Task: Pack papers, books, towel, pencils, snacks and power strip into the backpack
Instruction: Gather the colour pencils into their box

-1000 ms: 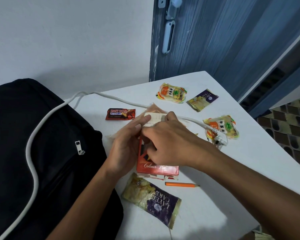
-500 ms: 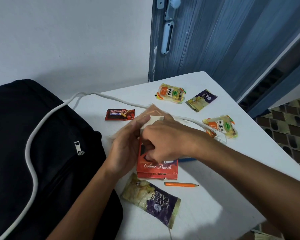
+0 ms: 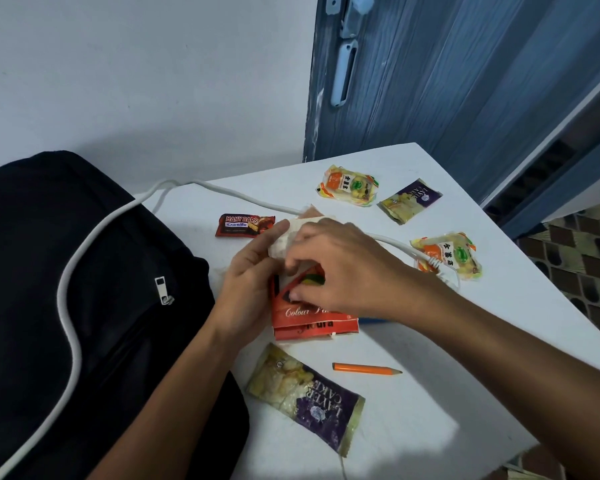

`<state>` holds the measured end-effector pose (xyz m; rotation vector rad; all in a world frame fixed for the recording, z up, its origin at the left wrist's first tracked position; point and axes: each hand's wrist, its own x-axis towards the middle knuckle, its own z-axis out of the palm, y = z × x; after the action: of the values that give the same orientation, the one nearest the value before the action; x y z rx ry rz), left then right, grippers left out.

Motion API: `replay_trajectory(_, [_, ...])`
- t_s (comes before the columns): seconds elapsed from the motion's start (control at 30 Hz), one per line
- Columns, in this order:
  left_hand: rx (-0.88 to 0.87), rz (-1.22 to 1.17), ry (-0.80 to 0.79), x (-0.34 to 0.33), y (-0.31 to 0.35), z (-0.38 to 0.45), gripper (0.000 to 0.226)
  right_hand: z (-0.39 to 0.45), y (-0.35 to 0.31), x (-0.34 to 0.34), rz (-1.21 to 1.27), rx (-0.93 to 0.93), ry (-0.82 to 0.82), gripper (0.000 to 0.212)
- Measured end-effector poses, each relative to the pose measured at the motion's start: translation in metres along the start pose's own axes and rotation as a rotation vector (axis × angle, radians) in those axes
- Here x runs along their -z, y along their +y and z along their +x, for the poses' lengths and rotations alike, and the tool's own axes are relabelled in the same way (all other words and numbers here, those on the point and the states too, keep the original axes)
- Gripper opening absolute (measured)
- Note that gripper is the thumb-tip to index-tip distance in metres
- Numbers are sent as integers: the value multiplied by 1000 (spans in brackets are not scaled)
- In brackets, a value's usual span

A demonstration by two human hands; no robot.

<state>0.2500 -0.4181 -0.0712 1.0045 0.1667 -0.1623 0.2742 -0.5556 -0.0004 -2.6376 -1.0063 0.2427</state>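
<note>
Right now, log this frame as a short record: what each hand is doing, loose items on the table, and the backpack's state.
left hand: steadies the red pencil box
right hand: fingers at the box's open end
loose pencil: orange, lying on the table, apart from the box
snacks: five packets on the table, none packed
backpack: left of the table, white cord draped over it

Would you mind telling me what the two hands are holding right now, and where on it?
Both hold the red colour pencil box at its upper, far end: the left hand grips its left side, the right hand its top flap area.
</note>
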Motion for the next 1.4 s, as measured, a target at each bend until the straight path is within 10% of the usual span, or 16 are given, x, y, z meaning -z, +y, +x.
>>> replay_trajectory(0.2, [3, -36, 65, 3, 2, 1, 48, -23, 2, -9, -267, 67, -210, 103])
replay_trajectory(1.4, [164, -285, -86, -7, 5, -11, 37, -16, 18, -41, 38, 44, 396, 97])
